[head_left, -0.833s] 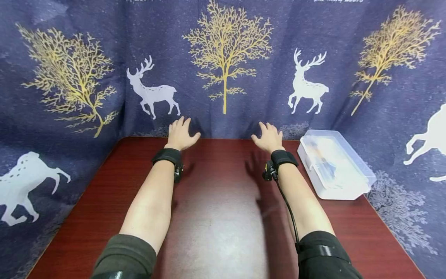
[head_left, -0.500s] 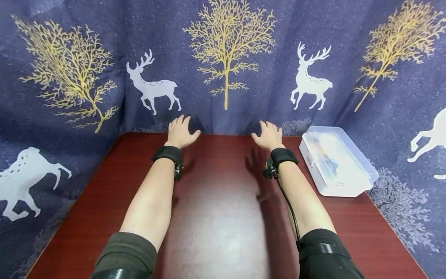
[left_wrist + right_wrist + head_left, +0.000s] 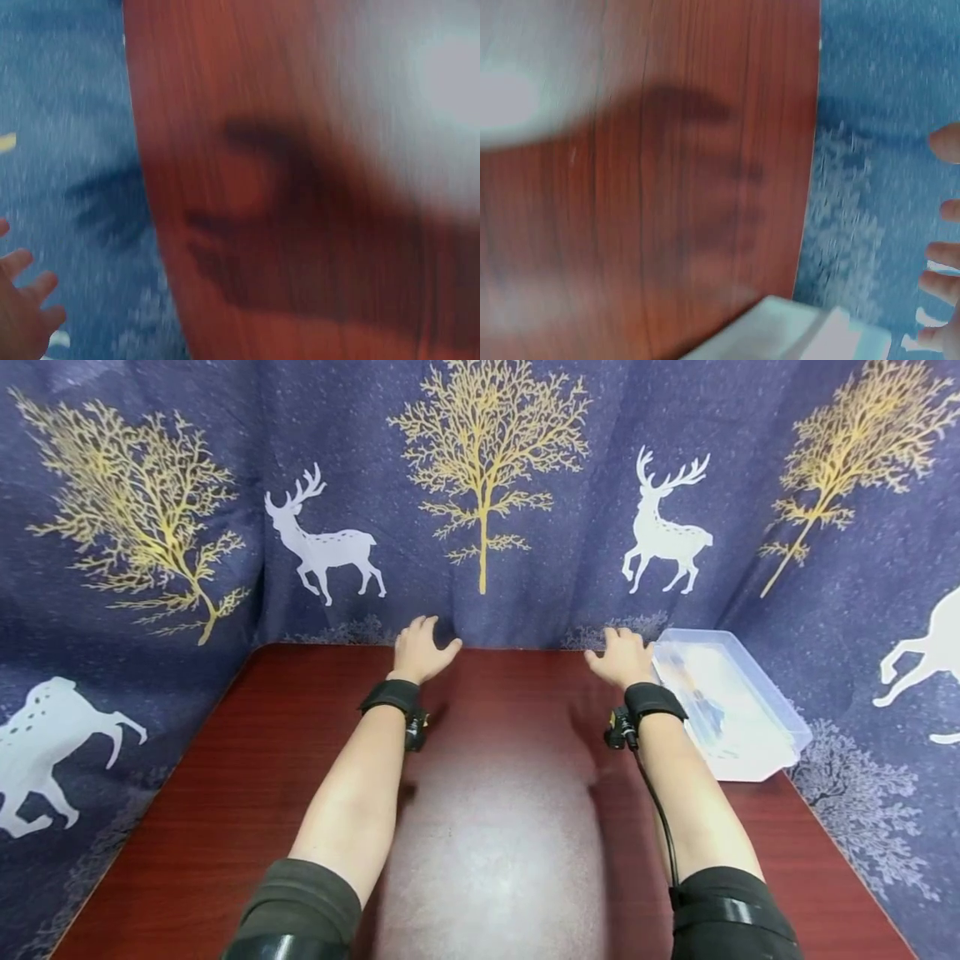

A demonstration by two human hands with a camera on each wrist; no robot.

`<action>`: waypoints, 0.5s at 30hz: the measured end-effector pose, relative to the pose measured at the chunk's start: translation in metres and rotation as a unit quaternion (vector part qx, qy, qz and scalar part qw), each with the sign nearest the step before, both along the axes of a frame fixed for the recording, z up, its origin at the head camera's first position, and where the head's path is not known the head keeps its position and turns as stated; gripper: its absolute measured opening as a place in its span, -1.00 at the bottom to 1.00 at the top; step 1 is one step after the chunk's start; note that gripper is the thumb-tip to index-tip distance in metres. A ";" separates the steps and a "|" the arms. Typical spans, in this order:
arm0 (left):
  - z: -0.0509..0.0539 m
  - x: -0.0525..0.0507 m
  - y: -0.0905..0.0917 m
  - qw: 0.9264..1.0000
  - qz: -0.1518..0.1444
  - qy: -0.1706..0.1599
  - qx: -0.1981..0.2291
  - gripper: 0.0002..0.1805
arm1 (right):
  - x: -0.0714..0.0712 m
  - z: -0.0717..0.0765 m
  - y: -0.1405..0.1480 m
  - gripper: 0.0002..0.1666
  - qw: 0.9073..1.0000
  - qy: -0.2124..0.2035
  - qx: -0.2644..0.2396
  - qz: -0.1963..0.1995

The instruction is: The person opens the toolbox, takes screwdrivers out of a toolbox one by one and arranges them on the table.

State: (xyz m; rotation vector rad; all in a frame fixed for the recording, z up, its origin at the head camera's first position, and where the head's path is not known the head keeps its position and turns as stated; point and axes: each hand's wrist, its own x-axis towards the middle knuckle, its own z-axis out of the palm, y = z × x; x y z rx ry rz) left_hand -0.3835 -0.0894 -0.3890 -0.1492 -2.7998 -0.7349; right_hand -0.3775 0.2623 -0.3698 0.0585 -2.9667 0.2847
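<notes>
Over the red-brown wooden tabletop [image 3: 300,718], the translucent white plastic storage box [image 3: 750,767] now lies just right of the right hand [image 3: 621,657], which has shifted rightward with the left hand [image 3: 422,652], so it is nearer. Both hands are released, fingers spread, nothing taken up. Small blue-and-orange contents [image 3: 707,706] look too blurred to name.

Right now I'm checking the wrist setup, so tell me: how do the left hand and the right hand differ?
The right hand is near the translucent box; the left hand is well away from it. A black cable runs back from the right hand's wrist; none shows at the left hand's. The left hand's thumb points right, the right hand's left. Both hold nothing and have black wrist straps.
</notes>
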 end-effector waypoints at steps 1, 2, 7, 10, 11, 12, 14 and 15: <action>-0.003 -0.001 0.007 1.000 -0.003 0.001 0.013 -0.18 | 0.001 0.002 0.006 -0.17 1.000 0.001 0.007 -0.004; -0.005 -0.001 0.015 1.000 -0.007 -0.002 0.028 -0.18 | 0.002 0.003 0.012 -0.17 1.000 0.001 0.014 -0.008; -0.017 0.002 0.051 0.988 -0.040 -0.037 0.142 -0.19 | 0.007 0.011 0.031 -0.15 0.999 -0.005 0.028 -0.019; -0.023 0.006 0.073 0.970 -0.051 -0.063 0.227 -0.21 | 0.011 0.014 0.038 -0.15 0.999 -0.007 0.023 -0.021; -0.026 0.007 0.081 0.963 -0.052 -0.068 0.254 -0.22 | 0.012 0.015 0.040 -0.16 0.999 -0.004 0.023 -0.021; -0.028 0.009 0.088 0.956 -0.053 -0.073 0.280 -0.22 | 0.013 0.016 0.043 -0.16 0.999 -0.001 0.026 -0.023; -0.031 0.011 0.104 0.940 -0.052 -0.080 0.329 -0.23 | 0.015 0.017 0.050 -0.19 0.999 0.010 0.035 -0.021; -0.033 0.013 0.112 0.932 -0.053 -0.085 0.349 -0.23 | 0.016 0.017 0.054 -0.20 0.999 0.016 0.040 -0.023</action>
